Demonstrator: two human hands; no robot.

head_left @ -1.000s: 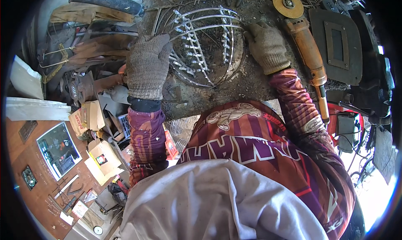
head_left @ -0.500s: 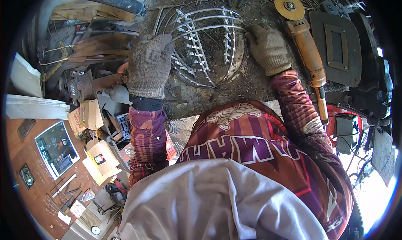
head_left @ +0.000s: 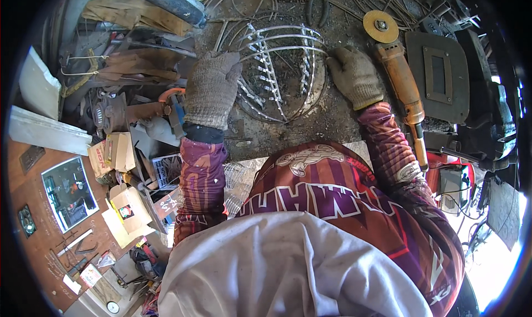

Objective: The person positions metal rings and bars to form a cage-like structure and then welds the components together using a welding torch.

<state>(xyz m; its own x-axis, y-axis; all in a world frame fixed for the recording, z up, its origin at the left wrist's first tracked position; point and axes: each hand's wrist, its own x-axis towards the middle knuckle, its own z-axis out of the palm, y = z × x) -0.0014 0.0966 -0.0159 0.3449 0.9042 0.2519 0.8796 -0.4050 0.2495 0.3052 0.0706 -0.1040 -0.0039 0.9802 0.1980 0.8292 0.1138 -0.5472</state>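
Note:
A round frame of bent metal rod (head_left: 267, 76) lies on the dark, gritty workbench (head_left: 249, 142). Curved bars cross its top, and two rows of short stubs run down inside it. My left hand (head_left: 213, 90), in a grey knitted glove, is closed at the frame's left side, where the crossing bars end. On the opposite side, my gloved right hand (head_left: 357, 78) has its fingers curled at the bars' right ends. Both hands grip the frame, though the fingertips are partly hidden. An orange angle grinder (head_left: 400, 76) with a tan disc lies just right of my right hand.
Pliers (head_left: 317, 6) and coiled metal rods (head_left: 360, 4) lie at the bench's far side. A dark welding shield (head_left: 438, 76) is beyond the grinder. Left of my arm are an orange-and-blue tool (head_left: 175, 109), cardboard boxes (head_left: 132, 209) and a brown board (head_left: 33, 173) with tools.
The view has shifted, so the bench and hands sit lower in the picture and the pliers show more fully. Both hands remain at the frame's sides.

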